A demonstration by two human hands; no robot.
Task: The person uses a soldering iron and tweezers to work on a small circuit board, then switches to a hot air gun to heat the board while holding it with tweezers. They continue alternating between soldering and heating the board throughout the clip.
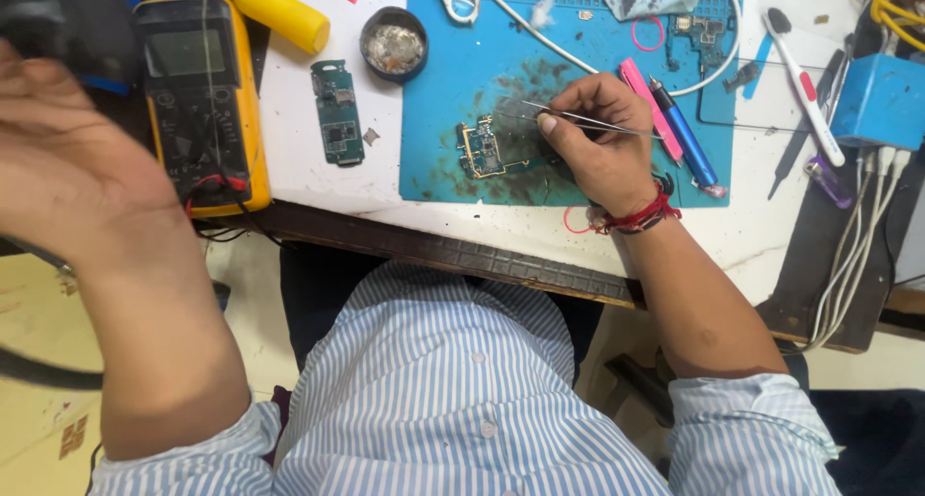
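Right hand (602,149) pinching thin tweezers (578,120), tips aimed left at the small circuit board (489,151) just left of the fingers on the blue mat (453,91). Left hand (72,159) raised, blurred, well left over the yellow multimeter (202,101); grip unclear. Second green board (337,112) on the worktop (318,183) between them.

One screen: grey rectangular display (183,53) on the yellow multimeter (246,120). Multimeter sits left of the blue mat (453,33).
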